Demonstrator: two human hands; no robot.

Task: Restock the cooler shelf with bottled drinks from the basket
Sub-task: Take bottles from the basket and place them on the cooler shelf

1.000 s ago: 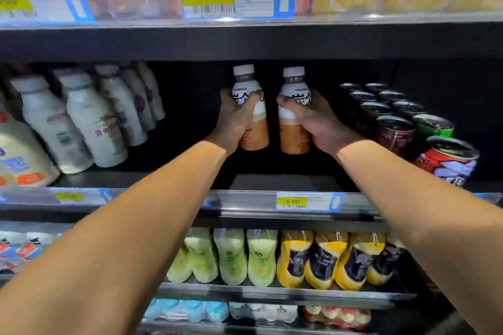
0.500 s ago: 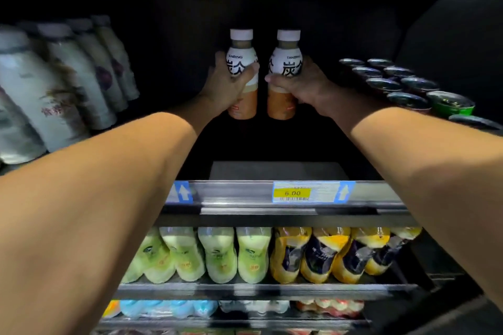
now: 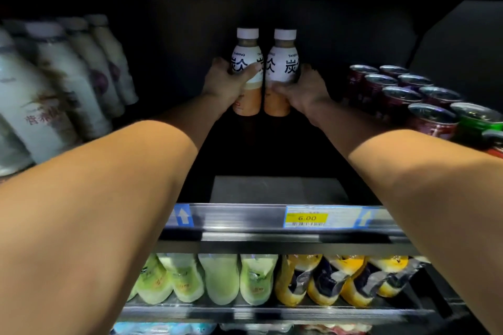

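**A pair held upright, far back in the dark**

Both arms reach deep over the cooler shelf (image 3: 275, 189). The left hand (image 3: 227, 84) is wrapped around the left bottle (image 3: 245, 58), with the thumb lying across the front of its white label. The right hand (image 3: 303, 91) grips the right bottle (image 3: 283, 62) from its outer side, fingers curled around the lower label. The two bottles stand upright and just beside each other, white caps up and orange-brown drink showing below the labels (the shadow hides whether their bases touch the shelf).

To the left, well apart from the pair, a row of white bottles (image 3: 62, 81) runs toward the back. To the right sit dark cans (image 3: 402, 95) in rows, with a green can (image 3: 476, 119) nearest the front. A yellow price tag (image 3: 306, 217) reading 6.00 is fixed to the shelf's front rail. On the shelf below lie green pouches (image 3: 217, 277) and, to their right, yellow pouches (image 3: 340, 280).
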